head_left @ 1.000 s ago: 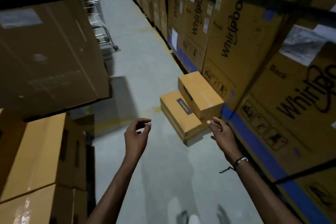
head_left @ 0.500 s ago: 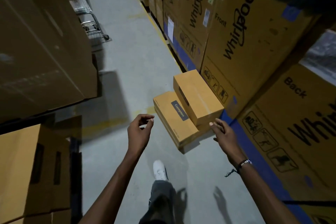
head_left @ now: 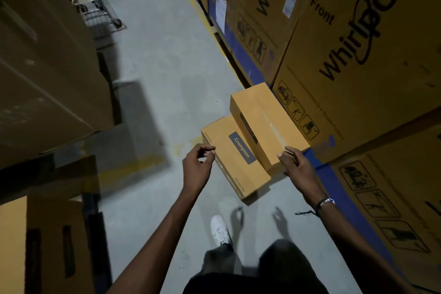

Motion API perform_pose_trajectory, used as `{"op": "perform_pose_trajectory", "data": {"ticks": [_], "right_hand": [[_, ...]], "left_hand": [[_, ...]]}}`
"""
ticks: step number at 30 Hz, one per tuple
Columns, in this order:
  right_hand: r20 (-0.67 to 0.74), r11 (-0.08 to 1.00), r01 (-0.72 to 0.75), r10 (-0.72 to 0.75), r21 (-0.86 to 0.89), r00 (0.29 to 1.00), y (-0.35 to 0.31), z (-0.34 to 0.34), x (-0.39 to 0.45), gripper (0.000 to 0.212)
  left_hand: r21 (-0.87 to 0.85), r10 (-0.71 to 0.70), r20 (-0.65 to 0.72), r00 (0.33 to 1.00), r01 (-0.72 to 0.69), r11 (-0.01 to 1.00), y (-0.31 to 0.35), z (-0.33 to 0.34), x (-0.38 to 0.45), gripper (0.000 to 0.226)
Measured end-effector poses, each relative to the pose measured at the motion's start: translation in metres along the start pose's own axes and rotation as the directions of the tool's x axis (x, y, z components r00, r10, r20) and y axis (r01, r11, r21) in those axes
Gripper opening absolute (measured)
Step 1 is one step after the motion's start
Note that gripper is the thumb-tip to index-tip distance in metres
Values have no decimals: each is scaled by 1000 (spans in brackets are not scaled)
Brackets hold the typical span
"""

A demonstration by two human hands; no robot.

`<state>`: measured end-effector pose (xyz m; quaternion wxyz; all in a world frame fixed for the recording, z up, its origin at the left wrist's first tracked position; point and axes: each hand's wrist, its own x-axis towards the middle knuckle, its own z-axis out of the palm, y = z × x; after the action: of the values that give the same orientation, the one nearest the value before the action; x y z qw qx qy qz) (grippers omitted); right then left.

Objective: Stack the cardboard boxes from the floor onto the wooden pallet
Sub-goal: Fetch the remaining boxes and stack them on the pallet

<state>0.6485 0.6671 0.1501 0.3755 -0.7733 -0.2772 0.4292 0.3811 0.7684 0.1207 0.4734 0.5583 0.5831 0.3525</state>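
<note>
- Cardboard ahead: the upper box (head_left: 268, 124) sits on the Crompton box (head_left: 235, 162), both on the floor (head_left: 155, 67) beside the Whirlpool cartons (head_left: 358, 55).
- Left hand (head_left: 196, 167) loosely curled, empty; right hand (head_left: 297, 169) relaxed, empty, just at the upper box's near corner.
- Best grab opposite ends, lift level.
- Its long axis runs away, slanting up-left.

The aisle is dim, lit from above and behind the person, so both hands cast soft shadows on the grey floor (head_left: 152, 93). Wide-angle distortion bends the Whirlpool cartons (head_left: 362, 50) at the edges. The trolley (head_left: 95, 7) is blurred.
</note>
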Motion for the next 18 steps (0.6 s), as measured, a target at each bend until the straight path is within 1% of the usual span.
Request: {"op": "perform_pose_trajectory", "data": {"ticks": [4,7,10,14,15,16,18], "right_hand": [[8,999,-4,5,-39,1000,-4,14,40,53],[67,996,-26,31,-82,997,8,27,75,54],[107,988,-40,57,-148,993,37,53,127,56],[188,965,35,14,-258,982,96,90,204,53],[204,956,58,2,-289,979,112,101,224,55],[215,942,81,-9,-327,976,127,111,243,64],[224,905,162,-77,-392,972,167,130,285,91]], "left_hand": [[24,-53,23,998,53,998,-21,7,37,11],[49,-101,24,995,100,994,-46,20,58,13],[86,-150,19,989,148,985,-90,42,84,13],[134,-207,21,978,202,970,-168,80,117,9],[145,-218,21,976,213,966,-190,91,125,8],[157,-227,23,974,221,963,-212,102,132,9],[186,-242,28,970,233,955,-259,126,148,10]]}}
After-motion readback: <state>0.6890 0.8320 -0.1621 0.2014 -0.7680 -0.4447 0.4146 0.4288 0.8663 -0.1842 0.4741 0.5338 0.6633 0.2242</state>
